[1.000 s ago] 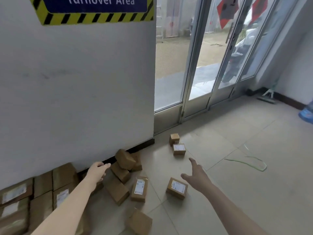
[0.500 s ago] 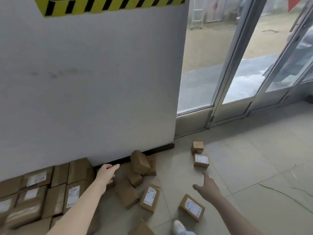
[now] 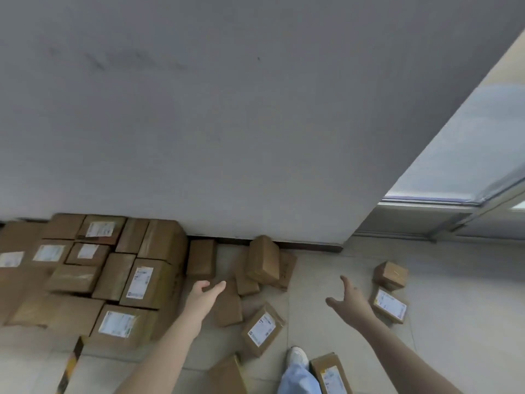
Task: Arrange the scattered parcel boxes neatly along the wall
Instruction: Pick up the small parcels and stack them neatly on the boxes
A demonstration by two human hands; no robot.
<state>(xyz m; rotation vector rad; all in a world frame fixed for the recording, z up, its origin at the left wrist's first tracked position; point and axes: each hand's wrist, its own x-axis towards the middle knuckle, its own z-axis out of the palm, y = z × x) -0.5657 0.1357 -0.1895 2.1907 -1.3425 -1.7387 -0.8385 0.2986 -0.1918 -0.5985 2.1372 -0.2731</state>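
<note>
Scattered boxes (image 3: pixel 262 331) around shoe (image 3: pixel 297 357)

labels (image 3: pixel 139 282): print too blurred to read | bottom box (image 3: pixel 331 373): cut by lower edge | left stack (image 3: pixel 22 288): cropped

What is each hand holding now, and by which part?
Nothing is held. The left hand and the right hand are both open, stretched out above the scattered boxes.

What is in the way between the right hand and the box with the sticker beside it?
Nothing visible. The open right hand is just left of the labelled box, nothing between them. A smaller plain box sits beyond the labelled one, not in the path.
</note>
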